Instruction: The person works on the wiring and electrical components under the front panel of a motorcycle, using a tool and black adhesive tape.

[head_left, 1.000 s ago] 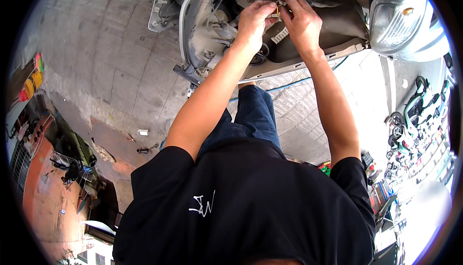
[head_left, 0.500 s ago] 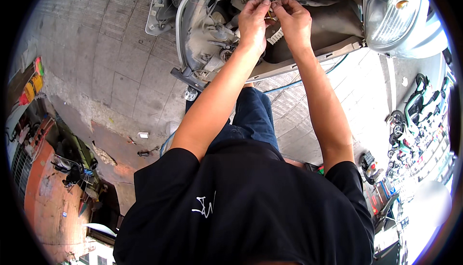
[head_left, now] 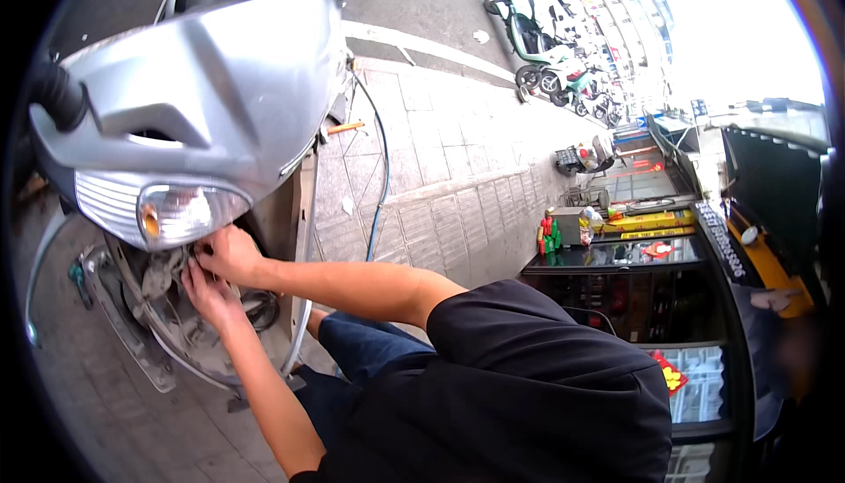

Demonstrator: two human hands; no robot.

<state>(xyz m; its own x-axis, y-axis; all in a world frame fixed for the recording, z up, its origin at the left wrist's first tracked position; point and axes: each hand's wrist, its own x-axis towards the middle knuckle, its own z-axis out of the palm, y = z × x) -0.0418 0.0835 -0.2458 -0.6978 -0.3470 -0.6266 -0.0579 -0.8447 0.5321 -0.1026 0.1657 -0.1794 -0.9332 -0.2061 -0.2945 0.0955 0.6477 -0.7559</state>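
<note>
A silver scooter front cowl point(head_left: 220, 78) with a clear lamp point(head_left: 189, 215) fills the upper left. Just below that lamp, among exposed grey wiring and parts point(head_left: 163, 272) of the opened scooter body, my two hands are together. My right hand point(head_left: 229, 254) is closed with fingertips pinched at the wiring; my left hand point(head_left: 207, 294) is beneath it, fingers curled toward the same spot. What they grip is too small and hidden to make out. A curved grey body trim point(head_left: 176, 351) runs below my hands.
A blue hose point(head_left: 378, 210) runs across the paving point(head_left: 440, 149). Parked scooters point(head_left: 537, 39) line the kerb. On the right stand a dark display case point(head_left: 598, 298), colourful goods point(head_left: 550, 237) and part of a blurred person point(head_left: 761, 360) at the rim.
My head has turned sharply, so the silver cowl moves from the upper right to the left of view. Both hands stay together at the wiring, now seen beneath the lamp.
</note>
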